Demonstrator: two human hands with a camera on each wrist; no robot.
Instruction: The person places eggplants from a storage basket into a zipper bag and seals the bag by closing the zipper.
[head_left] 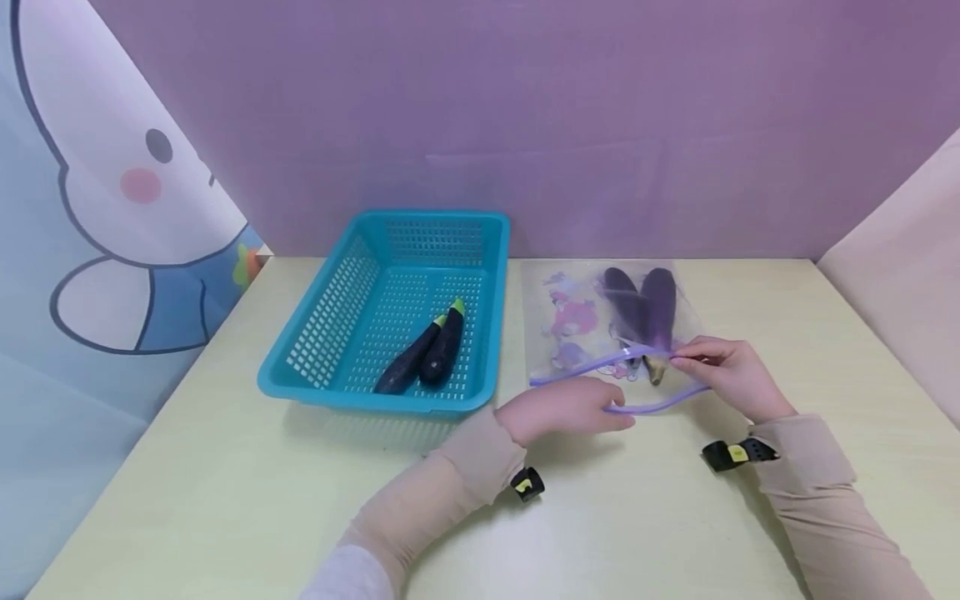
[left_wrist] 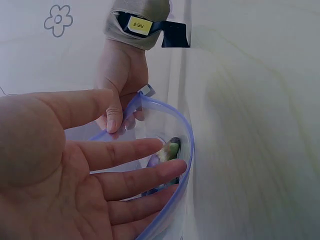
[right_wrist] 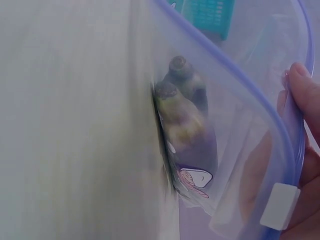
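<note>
A clear zip bag (head_left: 574,317) with purple zip edges and pink cartoon prints lies at the back right, its mouth parted toward me. Two eggplants (head_left: 660,304) are inside it, stem ends (right_wrist: 177,107) toward the mouth. My right hand (head_left: 731,373) pinches the bag's edge between thumb and fingers near the white zip slider (right_wrist: 280,206). At the mouth's left side, my left hand (head_left: 570,407) has its fingers (left_wrist: 132,177) straight and spread, with the fingertips by the purple zip edge. It grips nothing.
Left of the bag stands a turquoise perforated basket (head_left: 272,367). Two dark eggplants (head_left: 444,346) with green stem ends lie in it. A purple backdrop (head_left: 525,125) rises behind the pale table (head_left: 225,500). A cartoon-printed cloth (head_left: 45,417) hangs on the left.
</note>
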